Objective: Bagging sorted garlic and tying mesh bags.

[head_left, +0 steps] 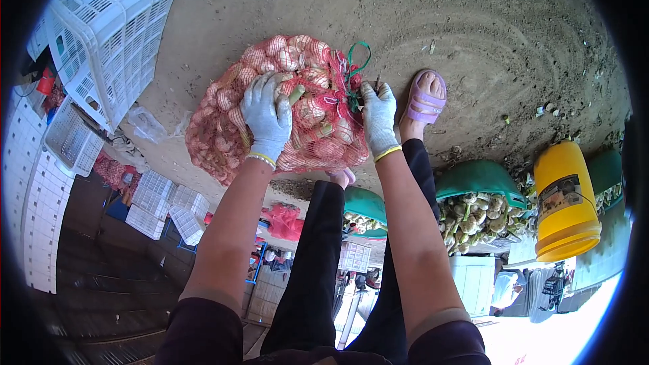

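A red mesh sack [223, 105] full of garlic bulbs lies on the dirt floor in front of me. Its gathered end points right, where a green tie [353, 94] loops around the bunched mesh. My left hand [266, 111], in a pale work glove, rests on top of the sack with its fingers spread over the mesh. Right beside the tied end is my right hand [380, 116], gloved the same way. Its fingers are curled and pinched together; what is between them is too small to make out.
White plastic crates [125, 34] are stacked at the left. Near my right leg, green tubs [483, 179] lie on their sides with garlic spilling out, beside a yellow bucket [564, 196]. My foot in a purple sandal [426, 98] stands just right of the sack.
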The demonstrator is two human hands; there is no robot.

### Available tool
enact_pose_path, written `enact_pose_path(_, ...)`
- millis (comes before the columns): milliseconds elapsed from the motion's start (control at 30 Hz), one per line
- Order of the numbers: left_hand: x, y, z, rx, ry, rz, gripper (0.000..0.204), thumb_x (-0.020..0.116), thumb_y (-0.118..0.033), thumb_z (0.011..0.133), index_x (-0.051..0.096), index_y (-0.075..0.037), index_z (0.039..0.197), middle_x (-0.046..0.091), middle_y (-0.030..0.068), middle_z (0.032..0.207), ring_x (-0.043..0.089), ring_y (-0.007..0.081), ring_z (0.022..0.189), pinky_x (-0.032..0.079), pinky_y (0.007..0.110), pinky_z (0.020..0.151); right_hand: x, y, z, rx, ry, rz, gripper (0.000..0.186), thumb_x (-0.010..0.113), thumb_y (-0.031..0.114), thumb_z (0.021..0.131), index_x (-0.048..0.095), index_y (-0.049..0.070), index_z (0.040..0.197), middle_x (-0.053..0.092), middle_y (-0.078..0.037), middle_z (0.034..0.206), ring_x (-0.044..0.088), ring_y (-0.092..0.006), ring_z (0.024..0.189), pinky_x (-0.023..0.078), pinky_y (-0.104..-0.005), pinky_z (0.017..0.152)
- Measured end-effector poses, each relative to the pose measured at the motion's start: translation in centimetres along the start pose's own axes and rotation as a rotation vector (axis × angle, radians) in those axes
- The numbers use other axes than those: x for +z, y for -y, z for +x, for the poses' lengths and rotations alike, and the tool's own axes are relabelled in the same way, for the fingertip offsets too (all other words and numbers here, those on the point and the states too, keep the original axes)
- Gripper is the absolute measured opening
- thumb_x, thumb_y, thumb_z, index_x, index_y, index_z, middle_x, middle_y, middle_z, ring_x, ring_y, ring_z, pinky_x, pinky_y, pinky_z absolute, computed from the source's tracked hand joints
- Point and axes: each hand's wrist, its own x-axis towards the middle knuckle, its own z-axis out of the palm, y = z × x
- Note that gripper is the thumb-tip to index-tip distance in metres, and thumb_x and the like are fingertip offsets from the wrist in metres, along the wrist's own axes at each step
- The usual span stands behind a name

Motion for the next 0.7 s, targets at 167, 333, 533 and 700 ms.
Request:
enact_pose_path(167, -0.1, 0.7, 0.2, 0.003, 0.028, -0.055, 0.045, 0.034, -0.041, 0.082, 0.052, -0.005, 0.104, 0.051, 0.0125, 0.109, 0.045, 0.0317, 0.103, 0.034, 0.045, 0.086, -1.4, 9.8, 1.3, -0.100, -0.192, 0.152, 0.005, 0.052, 0.007, 0.082, 0.049, 0.003, 0.081, 0.049, 0.001, 0.068, 0.039, -0.0043, 0.058, 0.034, -0.0215, 0.050)
enact_pose_path(333, -0.2, 1.0, 0.3, -0.003, 0.000, -0.009, 0.046, 0.033, -0.042, 0.084, 0.052, -0.005, 0.102, 0.052, 0.0121, 0.108, 0.045, 0.0320, 0.103, 0.034, 0.045, 0.086, -4.8, 9.9, -1.7, -0.127, -0.208, 0.202, 0.006, 0.053, 0.011, 0.084, 0.050, 0.006, 0.083, 0.050, 0.002, 0.068, 0.043, -0.0053, 0.055, 0.036, -0.0189, 0.046)
enact_pose_path(533, 0.8, 0.2, 0.4, -0.104, -0.075, -0.112, 0.046, 0.028, -0.039, 0.087, 0.054, -0.002, 0.097, 0.054, 0.0135, 0.104, 0.047, 0.0323, 0.100, 0.035, 0.044, 0.087, -6.1, 7.0, -0.4, -0.435, -0.572, -0.073, 0.020, 0.058, 0.014, 0.082, 0.051, 0.000, 0.094, 0.054, -0.004, 0.082, 0.050, -0.0092, 0.072, 0.043, -0.0245, 0.064)
enact_pose_path(700, 0.6, 0.6, 0.4, -0.141, -0.123, -0.138, 0.047, 0.026, -0.037, 0.087, 0.055, -0.002, 0.094, 0.055, 0.0138, 0.103, 0.047, 0.0322, 0.099, 0.035, 0.042, 0.089, -2.1, 7.6, -0.2, -0.808, 0.171, -0.975, 0.022, 0.060, 0.014, 0.074, 0.056, 0.008, 0.094, 0.056, -0.010, 0.088, 0.055, -0.0248, 0.078, 0.044, -0.0350, 0.070)
